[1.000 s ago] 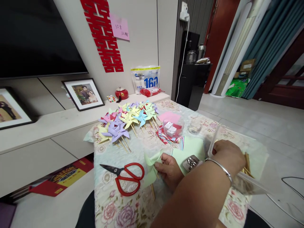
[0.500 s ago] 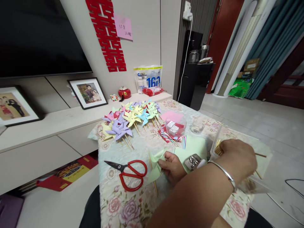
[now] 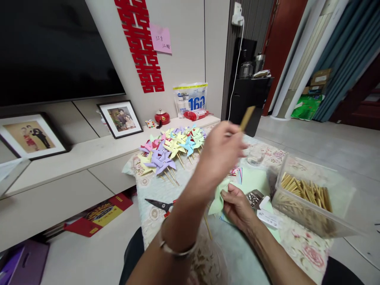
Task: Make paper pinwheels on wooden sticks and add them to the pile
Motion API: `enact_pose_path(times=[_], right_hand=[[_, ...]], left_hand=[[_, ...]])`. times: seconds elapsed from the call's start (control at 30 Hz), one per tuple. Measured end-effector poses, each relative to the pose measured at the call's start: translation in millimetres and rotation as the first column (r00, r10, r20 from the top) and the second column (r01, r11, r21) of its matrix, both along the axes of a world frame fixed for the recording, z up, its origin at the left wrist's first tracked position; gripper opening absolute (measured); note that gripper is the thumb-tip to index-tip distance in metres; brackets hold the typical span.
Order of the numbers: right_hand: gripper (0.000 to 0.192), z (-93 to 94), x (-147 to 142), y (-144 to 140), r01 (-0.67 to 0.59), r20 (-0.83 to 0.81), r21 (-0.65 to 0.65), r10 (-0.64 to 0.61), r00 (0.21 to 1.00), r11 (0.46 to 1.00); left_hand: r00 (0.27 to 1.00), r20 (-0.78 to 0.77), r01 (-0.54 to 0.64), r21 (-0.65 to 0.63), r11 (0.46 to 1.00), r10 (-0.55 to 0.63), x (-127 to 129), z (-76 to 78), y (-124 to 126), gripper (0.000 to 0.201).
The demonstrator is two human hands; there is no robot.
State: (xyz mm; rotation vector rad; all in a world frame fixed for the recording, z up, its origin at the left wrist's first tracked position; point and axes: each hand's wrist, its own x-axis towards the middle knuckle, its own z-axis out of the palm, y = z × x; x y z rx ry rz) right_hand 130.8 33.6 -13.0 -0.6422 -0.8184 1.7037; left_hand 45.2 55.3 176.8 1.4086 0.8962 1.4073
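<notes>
A single head-worn camera looks forward and down from close above the table point(image 3: 237, 253), facing the wall-side shelf point(image 3: 89, 150), with no second view.

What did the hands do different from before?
The left hand was down in the clear box of sticks. It has lifted up and away to the left, and now pinches one wooden stick in the air. The right hand still holds the green paper. The pinwheels and scissors stayed on the table.
</notes>
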Motion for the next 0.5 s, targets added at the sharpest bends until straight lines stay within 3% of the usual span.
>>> enact_pose_path(times=[0.03,0.13,0.2,0.27,0.37,0.5], right_hand=[[0.030,4.7,2.5,0.5,0.030,-0.046,-0.012,-0.031,0.998,0.999],[0.028,15.5,10.3,1.8,0.094,-0.139,-0.047,-0.100,0.985,0.994],[0.028,19.6,13.6,1.8,0.109,-0.149,-0.051,-0.115,0.982,0.993],[0.028,22.3,14.5,0.6,0.106,-0.116,-0.035,-0.110,0.987,0.994],[0.030,24.0,12.5,-2.1,0.096,-0.021,0.018,-0.095,0.995,0.995],[0.028,19.1,12.1,-4.1,0.047,0.075,0.095,-0.055,0.996,0.994]], left_hand=[[0.996,0.074,-0.042,-0.046,0.998,0.046,-21.5,-16.4,-0.9,0.007],[0.947,0.191,-0.201,-0.270,0.942,0.257,-62.5,-76.9,-9.4,0.023],[0.923,0.250,-0.163,-0.436,0.885,0.293,-69.4,-114.7,-18.7,0.033],[0.909,0.291,-0.110,-0.521,0.846,0.297,-64.9,-141.6,-28.0,0.040],[0.893,0.345,-0.062,-0.541,0.839,0.288,-52.3,-159.2,-37.6,0.041],[0.893,0.335,-0.081,-0.538,0.839,0.301,-45.3,-162.1,-41.1,0.035]])
